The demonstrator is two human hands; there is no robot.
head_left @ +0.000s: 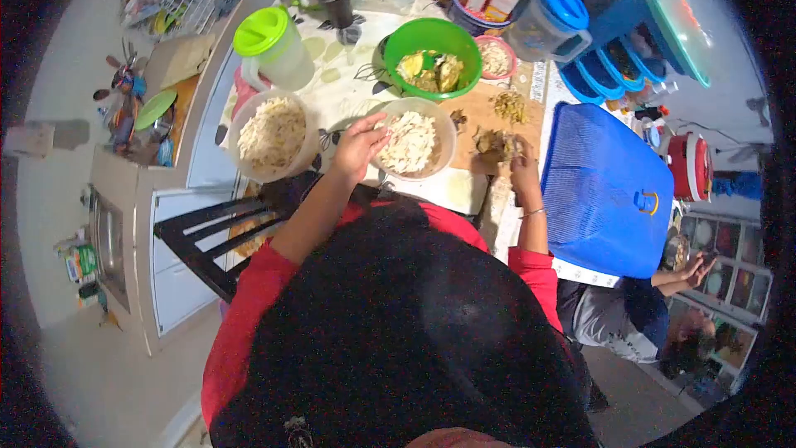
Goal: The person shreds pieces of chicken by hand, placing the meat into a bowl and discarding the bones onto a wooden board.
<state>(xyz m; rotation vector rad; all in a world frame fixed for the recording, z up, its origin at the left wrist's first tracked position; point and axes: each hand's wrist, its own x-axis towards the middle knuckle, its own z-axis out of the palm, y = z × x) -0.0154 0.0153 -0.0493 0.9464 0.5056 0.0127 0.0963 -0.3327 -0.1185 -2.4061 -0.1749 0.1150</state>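
Note:
My left hand point(361, 148) is at the left rim of a clear bowl of pale shredded food point(410, 143), its fingers apart and reaching over the edge. My right hand point(526, 172) is at the right end of a wooden board point(477, 108), its fingers bent beside dark brown pieces point(492, 146); whether it grips one is too small to tell. Small yellowish-brown bits point(511, 107) lie farther back on the board. A second bowl of pale shreds point(272, 134) stands to the left. Behind the board is a green basin point(433, 58) holding larger chunks and something yellow.
A green-lidded pitcher point(274, 48) and dark tumbler point(334, 2) stand at the back left. A pink bowl point(497, 58) and blue-lidded pitcher point(550, 23) are behind the board. A big blue cover point(605, 191) lies right. Another person's hand point(695, 270) shows at far right.

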